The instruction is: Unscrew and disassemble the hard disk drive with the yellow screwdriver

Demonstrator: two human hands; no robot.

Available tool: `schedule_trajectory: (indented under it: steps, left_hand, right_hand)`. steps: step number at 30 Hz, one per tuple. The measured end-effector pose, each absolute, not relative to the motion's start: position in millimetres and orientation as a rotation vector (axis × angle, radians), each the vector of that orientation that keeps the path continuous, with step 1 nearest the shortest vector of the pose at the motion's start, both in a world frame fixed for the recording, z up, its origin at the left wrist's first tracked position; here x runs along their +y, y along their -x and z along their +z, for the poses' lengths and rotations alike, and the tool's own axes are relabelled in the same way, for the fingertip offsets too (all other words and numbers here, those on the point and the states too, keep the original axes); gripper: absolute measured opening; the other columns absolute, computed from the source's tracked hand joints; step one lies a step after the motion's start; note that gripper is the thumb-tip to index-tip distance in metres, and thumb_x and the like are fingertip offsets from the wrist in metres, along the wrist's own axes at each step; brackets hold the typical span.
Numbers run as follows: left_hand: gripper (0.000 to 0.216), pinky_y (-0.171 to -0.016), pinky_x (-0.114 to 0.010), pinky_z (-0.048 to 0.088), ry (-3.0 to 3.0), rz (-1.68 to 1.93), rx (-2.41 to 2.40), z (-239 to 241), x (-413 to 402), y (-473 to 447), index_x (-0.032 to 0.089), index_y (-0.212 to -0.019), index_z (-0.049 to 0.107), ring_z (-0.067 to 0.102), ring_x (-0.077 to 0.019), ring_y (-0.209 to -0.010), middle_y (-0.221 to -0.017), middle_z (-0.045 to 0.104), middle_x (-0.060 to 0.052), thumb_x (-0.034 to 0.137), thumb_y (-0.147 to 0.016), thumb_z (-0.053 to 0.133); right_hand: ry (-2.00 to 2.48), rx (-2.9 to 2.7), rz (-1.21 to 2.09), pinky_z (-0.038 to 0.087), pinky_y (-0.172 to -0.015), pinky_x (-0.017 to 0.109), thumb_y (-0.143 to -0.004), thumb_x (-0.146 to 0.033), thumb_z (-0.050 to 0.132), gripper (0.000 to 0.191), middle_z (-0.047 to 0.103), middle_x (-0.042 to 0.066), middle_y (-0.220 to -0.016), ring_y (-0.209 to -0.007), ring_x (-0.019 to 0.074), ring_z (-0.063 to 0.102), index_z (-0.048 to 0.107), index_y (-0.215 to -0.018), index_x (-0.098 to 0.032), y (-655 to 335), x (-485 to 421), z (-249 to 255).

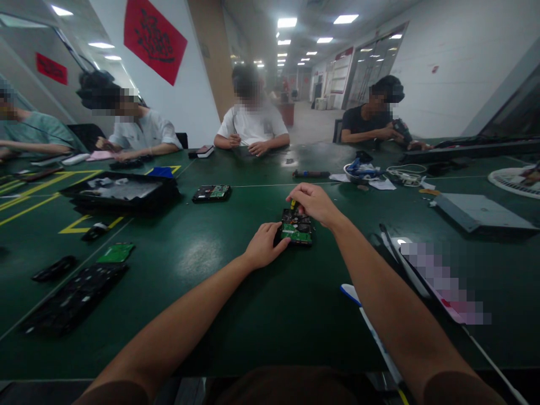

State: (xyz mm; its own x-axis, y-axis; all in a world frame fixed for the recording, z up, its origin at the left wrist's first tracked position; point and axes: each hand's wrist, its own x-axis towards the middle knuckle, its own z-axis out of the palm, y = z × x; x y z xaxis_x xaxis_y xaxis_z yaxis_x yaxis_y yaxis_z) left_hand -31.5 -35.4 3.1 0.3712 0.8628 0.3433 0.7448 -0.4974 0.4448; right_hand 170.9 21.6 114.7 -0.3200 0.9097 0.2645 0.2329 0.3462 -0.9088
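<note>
A hard drive (297,226) lies on the green table (236,292) in front of me, its green circuit board facing up. My left hand (264,244) rests against the drive's near left edge, fingers curled on it. My right hand (313,202) hovers over the drive's far end, closed around a small screwdriver with a yellow handle (292,204) that points down at the drive.
A second hard drive (211,193) lies farther left. A black tray (120,191), a loose green board (116,253) and a dark keyboard-like panel (73,298) sit to my left. A grey flat case (481,211) and cables (405,171) lie right. Several people sit across the table.
</note>
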Motion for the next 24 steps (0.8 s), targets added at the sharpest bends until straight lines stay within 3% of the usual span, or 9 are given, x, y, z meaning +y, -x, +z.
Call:
schedule_trajectory:
  steps: [4,9,16,20,24]
  left_hand:
    - [0.062,-0.116,-0.051,0.044,-2.408,0.793,1.448,4.5,-36.2,31.4,0.016,-0.148,0.050,0.052,-0.0320,-0.136,-0.140,0.061,-0.016,0.055,-0.100,0.054]
    - [0.062,-0.116,-0.050,0.043,-2.414,0.797,1.442,3.7,-35.7,31.1,0.015,-0.148,0.050,0.052,-0.0317,-0.136,-0.140,0.061,-0.017,0.055,-0.100,0.054]
    - [0.063,-0.116,-0.050,0.043,-2.425,0.801,1.439,2.4,-35.1,31.8,0.014,-0.148,0.049,0.052,-0.0318,-0.135,-0.139,0.061,-0.017,0.055,-0.100,0.054]
    - [0.062,-0.117,-0.050,0.043,-2.417,0.794,1.447,1.5,-34.8,31.8,0.017,-0.149,0.049,0.052,-0.0316,-0.136,-0.140,0.061,-0.015,0.055,-0.100,0.054]
    - [0.062,-0.117,-0.050,0.043,-2.417,0.789,1.444,3.1,-35.3,31.4,0.016,-0.149,0.049,0.051,-0.0318,-0.137,-0.140,0.061,-0.016,0.055,-0.100,0.054]
  right_hand:
    - [0.969,-1.735,1.118,0.038,-0.044,0.023,-0.096,-0.046,0.057,0.029,0.076,0.007,-0.099,-0.053,0.0093,0.057,0.071,-0.094,-0.021,-167.5,20.9,114.2]
    - [0.928,-1.725,1.192,0.043,-0.047,0.025,-0.098,-0.046,0.053,0.032,0.073,0.008,-0.102,-0.058,0.0107,0.059,0.072,-0.107,-0.021,-166.9,20.8,115.6]
    - [1.027,-1.763,0.965,0.036,-0.048,0.024,-0.092,-0.040,0.062,0.022,0.066,0.000,-0.072,-0.054,0.0106,0.053,0.069,-0.085,-0.021,-171.2,24.2,113.2]
    - [1.001,-1.725,1.041,0.036,-0.044,0.024,-0.096,-0.042,0.056,0.023,0.075,0.004,-0.091,-0.048,0.0085,0.053,0.066,-0.089,-0.021,-169.4,24.2,111.5]
    - [0.924,-1.743,1.116,0.040,-0.046,0.025,-0.099,-0.053,0.051,0.035,0.075,0.007,-0.102,-0.054,0.0102,0.058,0.069,-0.103,-0.023,-166.1,22.7,111.5]
